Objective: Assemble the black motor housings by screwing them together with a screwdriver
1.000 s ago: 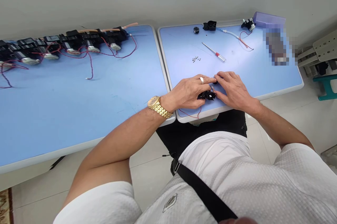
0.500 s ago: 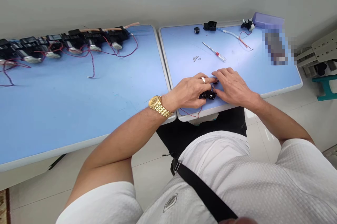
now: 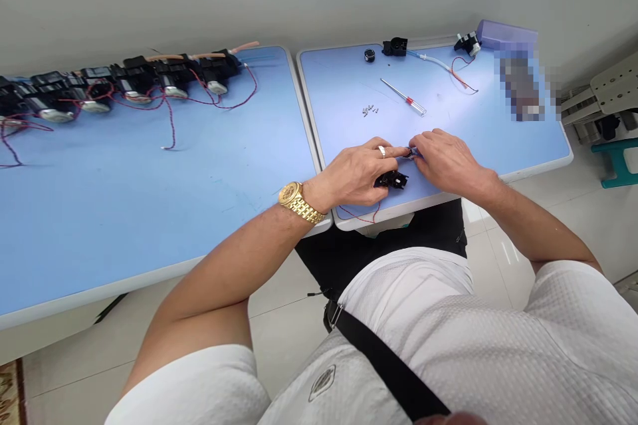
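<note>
My left hand (image 3: 353,175) and my right hand (image 3: 448,162) sit on a blue table, their fingertips meeting around a tiny dark piece (image 3: 411,153). Their fingers hide most of it, so its exact form is unclear. A black plastic housing (image 3: 391,179) lies on the tabletop (image 3: 339,79) just beyond my left palm, apart from my right hand. A thin red wire (image 3: 361,215) runs from beneath my left hand towards the table's front edge.
A screwdriver with a red band (image 3: 403,97), small screws (image 3: 369,110), black parts and clear tubing lie farther back. A purple box (image 3: 506,34) stands at the back corner. On the neighbouring table, several black motor units (image 3: 134,82) trail twisted red wires.
My right hand has drawn back from the black housing, leaving it more visible. The tiny piece stays between my fingertips, shifted slightly right.
</note>
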`<state>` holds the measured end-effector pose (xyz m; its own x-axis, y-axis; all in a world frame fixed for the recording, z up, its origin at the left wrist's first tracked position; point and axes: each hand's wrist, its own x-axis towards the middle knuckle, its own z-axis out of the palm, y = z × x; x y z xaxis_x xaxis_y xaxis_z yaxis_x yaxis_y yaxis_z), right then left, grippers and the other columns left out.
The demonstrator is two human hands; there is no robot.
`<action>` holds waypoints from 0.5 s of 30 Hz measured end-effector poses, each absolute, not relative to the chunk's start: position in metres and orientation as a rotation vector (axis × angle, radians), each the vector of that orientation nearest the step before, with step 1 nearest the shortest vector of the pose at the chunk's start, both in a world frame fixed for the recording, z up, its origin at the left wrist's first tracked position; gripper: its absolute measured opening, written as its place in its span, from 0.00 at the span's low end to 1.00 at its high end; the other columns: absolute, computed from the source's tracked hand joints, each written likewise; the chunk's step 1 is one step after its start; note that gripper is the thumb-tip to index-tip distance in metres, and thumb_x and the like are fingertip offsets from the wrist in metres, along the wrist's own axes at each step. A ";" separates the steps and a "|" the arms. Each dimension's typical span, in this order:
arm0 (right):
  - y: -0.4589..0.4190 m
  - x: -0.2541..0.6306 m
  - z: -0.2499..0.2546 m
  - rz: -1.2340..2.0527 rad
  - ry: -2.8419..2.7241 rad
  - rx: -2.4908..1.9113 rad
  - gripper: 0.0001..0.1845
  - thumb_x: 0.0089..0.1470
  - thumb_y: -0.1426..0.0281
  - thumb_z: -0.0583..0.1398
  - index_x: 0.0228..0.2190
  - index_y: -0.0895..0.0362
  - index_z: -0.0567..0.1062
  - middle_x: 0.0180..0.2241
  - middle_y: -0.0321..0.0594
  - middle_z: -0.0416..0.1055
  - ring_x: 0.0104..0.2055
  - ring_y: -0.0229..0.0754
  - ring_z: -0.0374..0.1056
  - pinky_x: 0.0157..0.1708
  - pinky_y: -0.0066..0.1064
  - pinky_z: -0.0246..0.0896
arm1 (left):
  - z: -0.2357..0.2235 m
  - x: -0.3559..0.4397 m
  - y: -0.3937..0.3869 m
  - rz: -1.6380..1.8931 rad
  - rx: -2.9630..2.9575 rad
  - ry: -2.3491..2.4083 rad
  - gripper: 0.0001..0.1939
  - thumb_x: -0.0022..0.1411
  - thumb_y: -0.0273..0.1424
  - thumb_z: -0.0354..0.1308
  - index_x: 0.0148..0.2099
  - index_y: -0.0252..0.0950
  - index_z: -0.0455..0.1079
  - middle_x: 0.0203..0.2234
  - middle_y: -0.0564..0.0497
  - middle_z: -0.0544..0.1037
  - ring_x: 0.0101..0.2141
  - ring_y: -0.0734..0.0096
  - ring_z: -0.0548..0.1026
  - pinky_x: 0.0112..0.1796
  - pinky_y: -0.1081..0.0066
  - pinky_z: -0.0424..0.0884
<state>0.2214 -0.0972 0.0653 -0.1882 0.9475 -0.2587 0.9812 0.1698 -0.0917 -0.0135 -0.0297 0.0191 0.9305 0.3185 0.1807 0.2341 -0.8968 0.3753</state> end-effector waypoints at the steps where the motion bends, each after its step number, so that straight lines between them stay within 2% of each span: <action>1: -0.096 0.221 0.066 -0.361 2.279 1.906 0.16 0.71 0.74 0.53 0.51 0.59 0.79 0.50 0.57 0.82 0.52 0.61 0.72 0.44 0.44 0.58 | 0.018 -0.014 -0.030 0.343 2.737 0.404 0.13 0.60 0.24 0.60 0.47 0.38 0.78 0.72 0.49 0.78 0.64 0.47 0.79 0.40 0.57 0.86; 6: -0.092 0.223 0.067 -0.395 2.243 1.909 0.17 0.72 0.75 0.52 0.51 0.59 0.79 0.50 0.54 0.82 0.51 0.57 0.75 0.41 0.42 0.54 | 0.016 -0.014 -0.030 0.362 2.735 0.397 0.13 0.60 0.24 0.60 0.47 0.37 0.78 0.72 0.49 0.78 0.63 0.47 0.79 0.40 0.56 0.86; 10: -0.089 0.226 0.070 -0.458 2.233 1.904 0.17 0.72 0.75 0.53 0.53 0.58 0.79 0.52 0.52 0.83 0.49 0.54 0.76 0.42 0.41 0.55 | 0.017 -0.014 -0.031 0.359 2.732 0.394 0.12 0.60 0.23 0.60 0.46 0.37 0.78 0.72 0.48 0.78 0.63 0.47 0.79 0.41 0.56 0.86; 15: -0.085 0.230 0.076 -0.556 2.198 1.898 0.15 0.72 0.73 0.55 0.53 0.58 0.79 0.47 0.49 0.84 0.46 0.52 0.76 0.42 0.39 0.57 | 0.019 -0.013 -0.032 0.345 2.725 0.380 0.11 0.60 0.23 0.60 0.45 0.37 0.78 0.71 0.46 0.79 0.63 0.46 0.79 0.41 0.53 0.85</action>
